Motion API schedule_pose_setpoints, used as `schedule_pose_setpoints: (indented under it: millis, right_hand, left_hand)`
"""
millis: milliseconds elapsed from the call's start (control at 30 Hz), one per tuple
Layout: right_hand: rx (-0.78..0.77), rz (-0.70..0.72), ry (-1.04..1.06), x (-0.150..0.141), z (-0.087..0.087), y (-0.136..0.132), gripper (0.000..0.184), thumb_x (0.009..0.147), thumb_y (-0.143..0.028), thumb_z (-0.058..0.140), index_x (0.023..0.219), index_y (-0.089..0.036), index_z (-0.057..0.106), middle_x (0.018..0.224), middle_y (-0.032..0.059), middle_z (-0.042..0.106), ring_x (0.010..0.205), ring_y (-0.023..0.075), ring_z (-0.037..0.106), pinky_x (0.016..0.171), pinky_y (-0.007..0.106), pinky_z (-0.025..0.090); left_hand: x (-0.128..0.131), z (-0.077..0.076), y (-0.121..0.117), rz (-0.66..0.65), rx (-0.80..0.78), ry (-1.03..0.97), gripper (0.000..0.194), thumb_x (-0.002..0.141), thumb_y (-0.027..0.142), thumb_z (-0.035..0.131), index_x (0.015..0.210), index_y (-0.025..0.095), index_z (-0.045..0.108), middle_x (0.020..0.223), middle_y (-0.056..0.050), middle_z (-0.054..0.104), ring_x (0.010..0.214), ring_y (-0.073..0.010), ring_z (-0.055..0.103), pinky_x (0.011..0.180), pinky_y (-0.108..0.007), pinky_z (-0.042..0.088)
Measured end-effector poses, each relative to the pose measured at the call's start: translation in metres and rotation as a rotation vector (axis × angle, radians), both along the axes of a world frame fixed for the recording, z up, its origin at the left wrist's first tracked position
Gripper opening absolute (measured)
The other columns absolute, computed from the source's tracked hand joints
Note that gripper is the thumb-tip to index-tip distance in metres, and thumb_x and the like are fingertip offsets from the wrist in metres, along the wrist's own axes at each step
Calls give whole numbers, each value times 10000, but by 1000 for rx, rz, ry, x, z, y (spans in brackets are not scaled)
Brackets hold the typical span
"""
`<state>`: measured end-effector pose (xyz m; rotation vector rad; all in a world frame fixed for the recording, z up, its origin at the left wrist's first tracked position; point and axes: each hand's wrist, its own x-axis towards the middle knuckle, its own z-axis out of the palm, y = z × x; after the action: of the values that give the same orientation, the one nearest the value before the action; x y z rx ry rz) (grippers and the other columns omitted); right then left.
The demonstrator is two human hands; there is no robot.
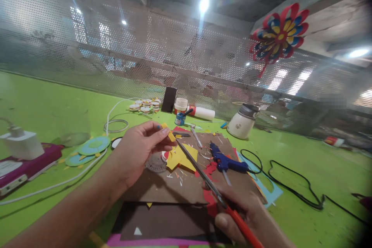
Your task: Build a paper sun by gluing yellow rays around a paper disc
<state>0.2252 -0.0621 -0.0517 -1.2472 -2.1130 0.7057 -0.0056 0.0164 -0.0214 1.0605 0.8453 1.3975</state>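
Note:
Pinched between the thumb and fingers of my left hand (145, 143) is a small yellow paper strip (169, 133). My right hand (244, 211) grips a pair of scissors (203, 176) by the red handles, and the blade tips reach the strip's lower end. Below the blades, yellow paper pieces (182, 157) lie on a brown board (162, 190) among small paper scraps. A clear protractor (156, 163) sits partly under my left hand's shadow. To the right rests a blue glue gun (228, 162) with its stick showing.
Light-blue paper discs (94, 145) and a white charger (23, 143) on a maroon power strip (29, 168) are at left. Behind stand a phone (169, 100), a blue jar (179, 119) and a white jug (242, 122). A black cord (299, 192) runs right. A paper flower (279, 37) hangs above.

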Motion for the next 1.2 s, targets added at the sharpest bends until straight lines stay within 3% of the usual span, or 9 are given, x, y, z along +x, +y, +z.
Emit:
schedule_pose_setpoints:
  millis: [200, 633, 900, 1200]
  right_hand:
    - [-25, -11, -19, -1, 4, -1, 490, 834, -625, 464, 792, -159, 611, 597, -34, 393, 538, 96, 307, 488, 232, 218]
    - [-15, 36, -100, 7, -2, 2, 433, 843, -575, 491, 845, -166, 629, 627, -14, 485, 561, 111, 375, 498, 222, 275]
    - [-51, 58, -65, 8, -5, 2, 392, 851, -547, 500, 815, -170, 601, 599, -39, 408, 541, 97, 343, 474, 215, 245]
    - [-79, 25, -88, 8, -3, 1, 407, 843, -554, 501, 813, -162, 609, 613, -30, 444, 559, 104, 360, 488, 213, 260]
  left_hand:
    - [-1, 1, -2, -19, -50, 26, 100, 752, 202, 695, 706, 133, 639, 684, -8, 686, 593, -112, 661, 632, -228, 566]
    - [-1, 3, -2, -30, -77, 39, 99, 765, 154, 675, 684, 116, 631, 659, -31, 687, 579, -124, 666, 606, -221, 564]
    - [-2, 2, -1, -29, -64, 11, 99, 738, 140, 698, 661, 115, 640, 624, -6, 661, 542, -102, 638, 586, -211, 564]
    - [-1, 2, 1, -44, -55, 19, 102, 737, 134, 693, 647, 121, 645, 620, 1, 656, 545, -102, 640, 582, -208, 564]
